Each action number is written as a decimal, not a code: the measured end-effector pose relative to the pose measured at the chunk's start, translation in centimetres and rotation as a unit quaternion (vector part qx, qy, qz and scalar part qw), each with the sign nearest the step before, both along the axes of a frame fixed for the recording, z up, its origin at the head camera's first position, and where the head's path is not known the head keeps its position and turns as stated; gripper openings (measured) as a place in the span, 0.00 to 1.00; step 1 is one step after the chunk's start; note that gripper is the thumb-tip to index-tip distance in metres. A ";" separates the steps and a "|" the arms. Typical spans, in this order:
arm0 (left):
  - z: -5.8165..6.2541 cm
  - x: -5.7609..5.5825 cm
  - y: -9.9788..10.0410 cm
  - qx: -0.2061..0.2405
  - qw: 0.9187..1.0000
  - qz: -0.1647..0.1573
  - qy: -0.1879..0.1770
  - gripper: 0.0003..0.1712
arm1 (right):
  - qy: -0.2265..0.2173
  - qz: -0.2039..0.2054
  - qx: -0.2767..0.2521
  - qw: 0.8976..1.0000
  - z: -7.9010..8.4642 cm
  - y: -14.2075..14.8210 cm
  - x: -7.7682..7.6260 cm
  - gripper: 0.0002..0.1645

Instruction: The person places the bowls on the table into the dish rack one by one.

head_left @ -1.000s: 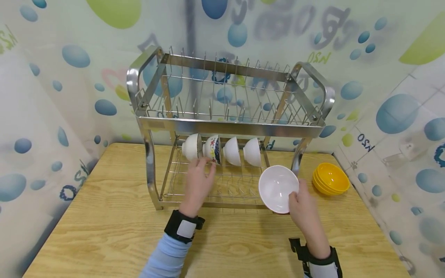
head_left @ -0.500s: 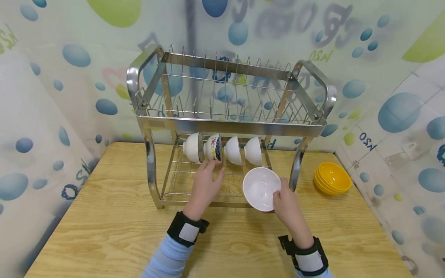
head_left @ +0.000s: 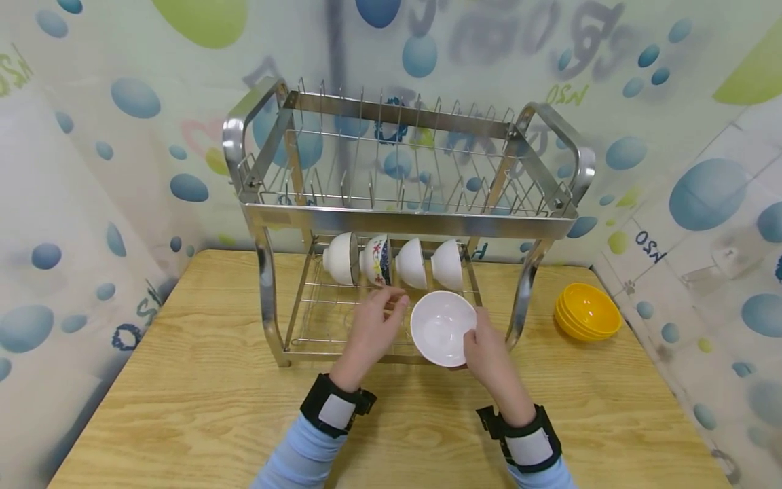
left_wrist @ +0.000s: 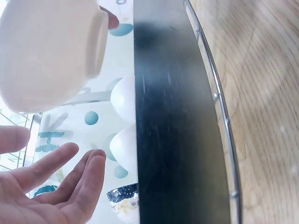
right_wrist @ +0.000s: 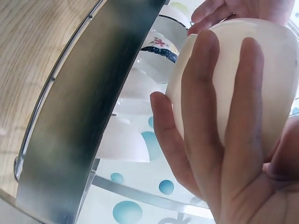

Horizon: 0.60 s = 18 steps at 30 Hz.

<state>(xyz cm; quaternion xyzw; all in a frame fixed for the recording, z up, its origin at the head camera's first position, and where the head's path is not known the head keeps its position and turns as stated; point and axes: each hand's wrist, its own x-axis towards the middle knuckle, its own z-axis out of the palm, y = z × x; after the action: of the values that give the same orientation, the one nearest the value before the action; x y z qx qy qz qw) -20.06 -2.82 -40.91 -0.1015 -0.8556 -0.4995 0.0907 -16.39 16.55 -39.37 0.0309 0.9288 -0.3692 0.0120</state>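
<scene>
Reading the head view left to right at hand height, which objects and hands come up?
Rack's left front leg, left hand, held white bowl, right hand, rack's right front leg, stacked yellow bowls.

Left hand (left_wrist: pixel 53 186): thumb and fingers loosely extended, apart from the white bowl.
White bowl (left_wrist: pixel 49 51): just right of those fingers, foot ring showing, a right hand (left_wrist: pixel 112 18) fingertip beside it.
Steel bar (left_wrist: pixel 182 112): blurred, a wire rail (left_wrist: pixel 227 121) alongside.
Far of the bar: patterned bowl (left_wrist: pixel 124 200) left, two plain bowls (left_wrist: pixel 125 148) right, all partly hidden.
Bench (left_wrist: pixel 268 102): wood-grained.
</scene>
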 end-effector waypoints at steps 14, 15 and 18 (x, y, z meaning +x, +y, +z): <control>0.2 -0.3 -0.5 0.106 0.986 -0.076 -0.108 0.22 | -0.010 0.003 -0.011 1.000 0.2 -1.2 -0.2 0.30; 0.2 -0.3 -0.5 0.120 0.982 -0.086 -0.121 0.23 | -0.011 0.003 -0.007 1.000 0.2 -1.2 -0.2 0.30; 0.3 -0.3 -0.7 0.148 0.971 -0.107 -0.153 0.25 | -0.009 0.006 0.003 1.000 0.4 -1.5 -0.2 0.29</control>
<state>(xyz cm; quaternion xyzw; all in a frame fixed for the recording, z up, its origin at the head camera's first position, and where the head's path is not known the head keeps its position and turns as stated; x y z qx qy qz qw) -20.36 -3.55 -40.61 -0.1000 -0.7599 -0.6370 -0.0817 -16.63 15.09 -38.98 0.0288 0.9301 -0.3656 0.0226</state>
